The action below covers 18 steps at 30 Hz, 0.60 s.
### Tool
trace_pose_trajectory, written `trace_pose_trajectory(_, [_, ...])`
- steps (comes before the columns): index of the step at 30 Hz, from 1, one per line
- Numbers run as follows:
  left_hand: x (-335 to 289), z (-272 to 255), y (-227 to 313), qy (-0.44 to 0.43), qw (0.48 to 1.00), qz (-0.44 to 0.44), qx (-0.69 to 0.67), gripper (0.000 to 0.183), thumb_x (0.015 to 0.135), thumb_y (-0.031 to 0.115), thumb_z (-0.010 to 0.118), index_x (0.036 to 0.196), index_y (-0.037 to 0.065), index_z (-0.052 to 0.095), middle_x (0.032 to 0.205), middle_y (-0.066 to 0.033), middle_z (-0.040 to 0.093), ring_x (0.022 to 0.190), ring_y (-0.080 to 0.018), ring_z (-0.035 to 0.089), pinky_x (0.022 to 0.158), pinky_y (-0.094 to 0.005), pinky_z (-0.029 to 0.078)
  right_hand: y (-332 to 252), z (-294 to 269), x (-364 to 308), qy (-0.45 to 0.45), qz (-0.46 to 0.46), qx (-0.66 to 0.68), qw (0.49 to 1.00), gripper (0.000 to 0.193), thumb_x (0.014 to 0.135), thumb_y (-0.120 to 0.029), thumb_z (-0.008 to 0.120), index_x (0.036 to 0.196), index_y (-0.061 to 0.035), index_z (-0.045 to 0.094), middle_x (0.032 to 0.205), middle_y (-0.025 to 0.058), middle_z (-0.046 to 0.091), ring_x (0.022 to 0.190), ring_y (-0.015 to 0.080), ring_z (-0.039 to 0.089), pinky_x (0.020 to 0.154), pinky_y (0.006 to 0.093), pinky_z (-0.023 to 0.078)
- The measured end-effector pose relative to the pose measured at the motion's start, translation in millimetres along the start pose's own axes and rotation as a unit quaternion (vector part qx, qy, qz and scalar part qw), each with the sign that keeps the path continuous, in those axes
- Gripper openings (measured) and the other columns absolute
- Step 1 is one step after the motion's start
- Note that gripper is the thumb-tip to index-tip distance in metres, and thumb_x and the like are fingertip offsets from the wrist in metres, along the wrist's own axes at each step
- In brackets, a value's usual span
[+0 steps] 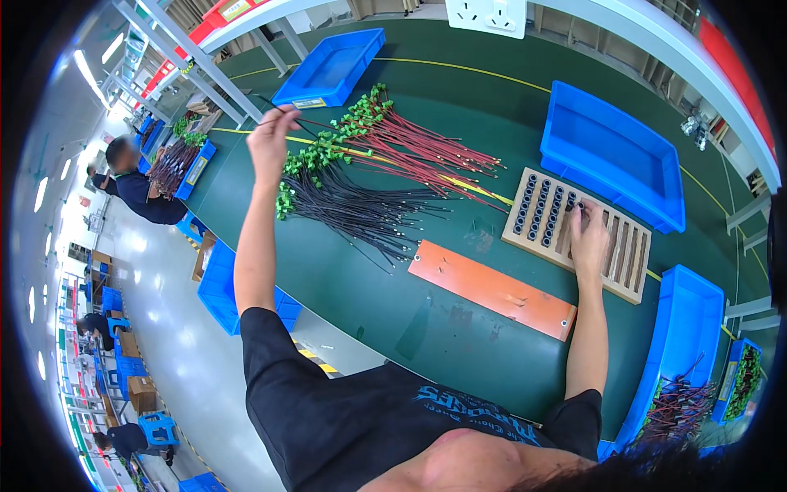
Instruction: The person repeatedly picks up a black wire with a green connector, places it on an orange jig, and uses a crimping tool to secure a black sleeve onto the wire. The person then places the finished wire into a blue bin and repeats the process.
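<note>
My left hand (pixel 273 141) is raised at the far left of the table, fingers pinched on a thin dark wire, part of which is hidden by the fingers. Beneath and to the right lie a bundle of black wires (pixel 361 209) and a bundle of red wires (pixel 430 148), both with green connectors (pixel 361 123) at one end. My right hand (pixel 589 238) reaches over a wooden rack (pixel 525 234) with long slots. Its fingertips close on a small black ring-shaped piece (pixel 580 206) there. Rows of similar black pieces (pixel 537 205) fill the slots to its left.
An orange strip (pixel 492 289) lies on the green table before me. Blue trays stand at the back left (pixel 328 66) and back right (pixel 611 156). A blue bin (pixel 676 328) with wires is at the right. A metal shelf frame (pixel 205 70) rises at left; other people sit beyond.
</note>
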State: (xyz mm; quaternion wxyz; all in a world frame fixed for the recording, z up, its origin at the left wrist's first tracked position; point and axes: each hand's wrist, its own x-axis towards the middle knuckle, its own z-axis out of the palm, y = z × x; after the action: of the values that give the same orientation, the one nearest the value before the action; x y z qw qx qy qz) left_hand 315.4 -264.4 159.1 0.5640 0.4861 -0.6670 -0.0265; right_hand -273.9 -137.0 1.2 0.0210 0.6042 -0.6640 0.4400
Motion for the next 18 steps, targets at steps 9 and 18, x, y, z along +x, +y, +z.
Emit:
trace_pose_trajectory(9, [18, -11, 81, 0.058, 0.987, 0.132, -0.067, 0.019, 0.108, 0.007, 0.059, 0.120, 0.000, 0.072, 0.090, -0.0038, 0.075, 0.078, -0.0112, 0.064, 0.079, -0.0275, 0.054, 34, 6, 4, 0.065, 0.145, 0.304, 0.939, 0.013, 0.103, -0.007, 0.060, 0.113, -0.0043, 0.067, 0.089, 0.0058, 0.071, 0.076, 0.0107, 0.065, 0.064, 0.0270, 0.050])
trace_pose_trajectory(18, [-162, 100, 215, -0.432, 0.884, 0.044, -0.173, 0.023, 0.107, 0.014, 0.061, 0.117, -0.002, 0.074, 0.089, -0.0143, 0.071, 0.072, -0.0246, 0.060, 0.067, -0.0366, 0.051, -78, -75, -85, -0.240, 0.245, 0.496, 0.798, 0.031, 0.103, -0.009, 0.058, 0.131, -0.0041, 0.070, 0.090, -0.0061, 0.059, 0.071, 0.0035, 0.048, 0.063, 0.0215, 0.040])
